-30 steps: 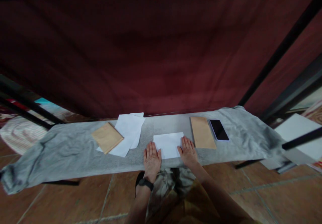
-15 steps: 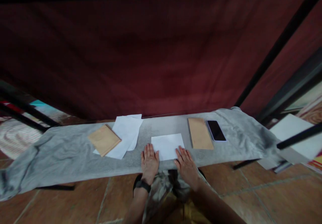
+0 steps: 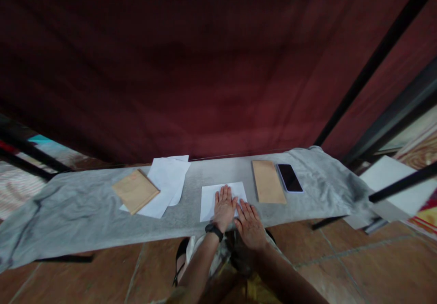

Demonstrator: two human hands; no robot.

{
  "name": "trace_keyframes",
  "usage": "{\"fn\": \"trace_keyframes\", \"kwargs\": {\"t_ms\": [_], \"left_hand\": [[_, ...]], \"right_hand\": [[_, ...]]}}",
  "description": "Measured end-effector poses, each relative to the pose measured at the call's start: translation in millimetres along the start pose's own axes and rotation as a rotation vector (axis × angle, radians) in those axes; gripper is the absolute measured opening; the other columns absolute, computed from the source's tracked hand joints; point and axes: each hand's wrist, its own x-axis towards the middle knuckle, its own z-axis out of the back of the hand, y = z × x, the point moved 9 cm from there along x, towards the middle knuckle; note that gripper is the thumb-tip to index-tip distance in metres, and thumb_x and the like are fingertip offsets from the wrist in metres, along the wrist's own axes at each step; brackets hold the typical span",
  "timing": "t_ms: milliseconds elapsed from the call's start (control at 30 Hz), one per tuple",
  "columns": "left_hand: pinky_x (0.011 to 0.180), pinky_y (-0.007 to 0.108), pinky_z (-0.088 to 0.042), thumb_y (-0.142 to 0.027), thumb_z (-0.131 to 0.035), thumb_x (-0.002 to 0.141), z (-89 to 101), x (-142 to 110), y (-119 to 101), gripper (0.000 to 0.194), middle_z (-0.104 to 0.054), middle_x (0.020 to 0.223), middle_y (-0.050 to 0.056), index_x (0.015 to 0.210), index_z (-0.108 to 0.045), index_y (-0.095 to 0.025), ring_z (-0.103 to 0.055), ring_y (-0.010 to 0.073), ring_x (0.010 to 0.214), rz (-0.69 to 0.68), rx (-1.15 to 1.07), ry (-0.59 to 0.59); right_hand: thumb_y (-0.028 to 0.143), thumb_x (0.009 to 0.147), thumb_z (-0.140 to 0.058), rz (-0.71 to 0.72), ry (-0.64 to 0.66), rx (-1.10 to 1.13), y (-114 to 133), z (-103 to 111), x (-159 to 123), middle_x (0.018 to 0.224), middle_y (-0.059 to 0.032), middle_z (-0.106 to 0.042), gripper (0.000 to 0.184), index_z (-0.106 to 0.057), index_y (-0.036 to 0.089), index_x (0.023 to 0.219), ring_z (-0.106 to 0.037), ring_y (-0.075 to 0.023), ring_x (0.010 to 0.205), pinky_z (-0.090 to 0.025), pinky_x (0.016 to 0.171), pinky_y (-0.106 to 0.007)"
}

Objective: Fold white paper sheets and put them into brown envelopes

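Observation:
A white sheet of paper (image 3: 207, 202) lies on the grey cloth in front of me, its short side reaching close to the cloth's front edge. My left hand (image 3: 224, 208), with a dark band on the wrist, rests flat on the middle of the sheet, fingers stretched forward. Beside it my right hand (image 3: 250, 224) lies open, its fingertips at the sheet's right front corner. Neither hand grips anything. Part of the sheet is hidden under the hands. Whether the paper is folded I cannot tell.
More white sheets (image 3: 167, 176) lie at the left, with a brown paper packet (image 3: 135, 190) partly on top. At the right are a flat brown envelope (image 3: 269, 182) and a phone (image 3: 290, 178). Grey cloth (image 3: 85, 208) covers the narrow bench; a dark red curtain (image 3: 218, 81) hangs behind.
My left hand has moved right and forward, from the sheet's left edge onto its middle. My right hand has stayed near the right front corner. The view has shifted slightly.

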Motion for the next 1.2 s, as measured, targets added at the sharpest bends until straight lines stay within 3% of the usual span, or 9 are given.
{"fn": "trace_keyframes", "kwargs": {"t_ms": [267, 567, 767, 967, 1067, 1200], "left_hand": [[0.124, 0.047, -0.028, -0.041, -0.03, 0.105, 2.4, 6, 24, 0.061, -0.039, 0.161, 0.016, 0.156, -0.037, -0.01, -0.032, 0.0251, 0.153, 0.038, 0.019, -0.048], [0.124, 0.048, -0.028, -0.04, -0.028, 0.105, 15.8, -16, 66, 0.059, -0.039, 0.161, 0.015, 0.155, -0.04, -0.01, -0.033, 0.0266, 0.152, 0.158, 0.101, -0.076], [0.124, 0.049, -0.027, -0.038, -0.031, 0.105, 20.7, -22, 66, 0.058, -0.039, 0.161, 0.015, 0.156, -0.039, -0.012, -0.033, 0.027, 0.152, 0.155, 0.122, -0.098], [0.123, 0.051, -0.029, -0.031, -0.035, 0.103, 23.6, -23, 64, 0.055, -0.035, 0.163, 0.014, 0.156, -0.04, -0.016, -0.031, 0.0276, 0.153, 0.143, 0.098, -0.069], [0.123, 0.052, -0.028, -0.028, -0.036, 0.102, 23.4, -24, 64, 0.055, -0.036, 0.164, 0.013, 0.156, -0.039, -0.021, -0.032, 0.0271, 0.153, 0.138, 0.1, -0.067], [0.123, 0.052, -0.028, -0.031, -0.035, 0.103, 21.8, -23, 65, 0.055, -0.037, 0.163, 0.014, 0.156, -0.04, -0.02, -0.032, 0.0276, 0.152, 0.149, 0.096, -0.073]], "right_hand": [[0.038, 0.106, -0.04, 0.008, 0.012, 0.0, 1, 0, 0, 0.161, -0.0136, -0.041, 0.054, -0.042, 0.015, 0.155, -0.04, -0.0282, 0.147, -0.031, 0.121, -0.049], [0.038, 0.107, -0.038, -0.027, 0.021, 0.021, 1, 6, 1, 0.158, -0.0134, -0.046, 0.051, -0.048, 0.017, 0.152, -0.044, -0.0282, 0.145, -0.031, 0.12, -0.052], [0.036, 0.108, -0.034, -0.066, 0.079, 0.048, 6, 4, 40, 0.154, -0.0128, -0.052, 0.048, -0.055, 0.018, 0.147, -0.045, -0.0275, 0.144, -0.029, 0.122, -0.052], [0.036, 0.109, -0.031, -0.017, 0.17, 0.092, 27, -22, 92, 0.158, -0.0107, -0.045, 0.048, -0.053, 0.019, 0.148, -0.041, -0.024, 0.147, -0.028, 0.123, -0.047], [0.034, 0.108, -0.036, -0.007, 0.189, 0.064, 27, -35, 101, 0.158, -0.0127, -0.045, 0.047, -0.052, 0.017, 0.149, -0.04, -0.0244, 0.148, -0.027, 0.124, -0.047], [0.034, 0.107, -0.039, -0.01, 0.123, 0.023, 17, -40, 98, 0.159, -0.013, -0.042, 0.048, -0.049, 0.015, 0.151, -0.041, -0.0251, 0.147, -0.028, 0.123, -0.047]]}}
